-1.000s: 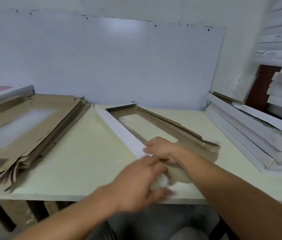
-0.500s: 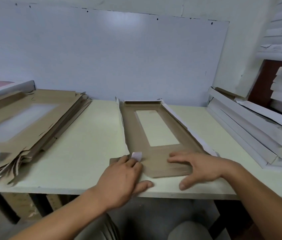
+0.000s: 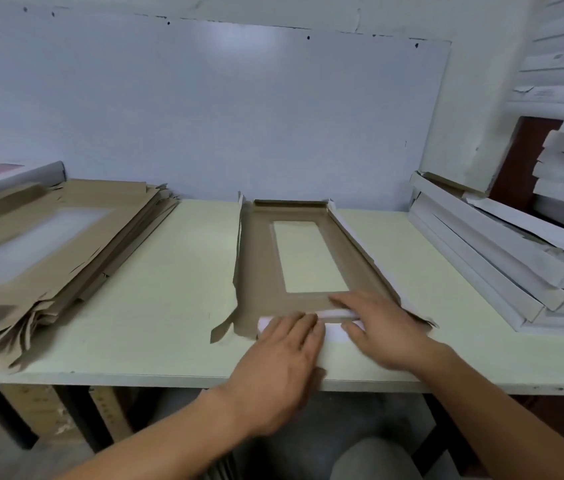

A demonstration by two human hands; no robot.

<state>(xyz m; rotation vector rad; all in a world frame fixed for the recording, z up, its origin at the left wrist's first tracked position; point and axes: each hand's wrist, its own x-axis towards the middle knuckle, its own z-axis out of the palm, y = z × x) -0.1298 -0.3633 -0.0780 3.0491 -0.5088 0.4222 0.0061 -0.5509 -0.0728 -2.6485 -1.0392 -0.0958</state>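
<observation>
Item: cardboard sheet (image 3: 259,265), brown, flat, with a long window cut out and white strips raised along both sides. It lies mid-table (image 3: 155,289). Change: near flap (image 3: 336,336), brown and flat half a second ago, now folded over, white side up. Left hand (image 3: 280,362) and right hand (image 3: 384,327) press that flap with straight fingers.

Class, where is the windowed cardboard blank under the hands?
Head view: the blank lies at the table centre, between the brown stack at left and white boxes at right, its near end under the left hand and right hand.
</observation>
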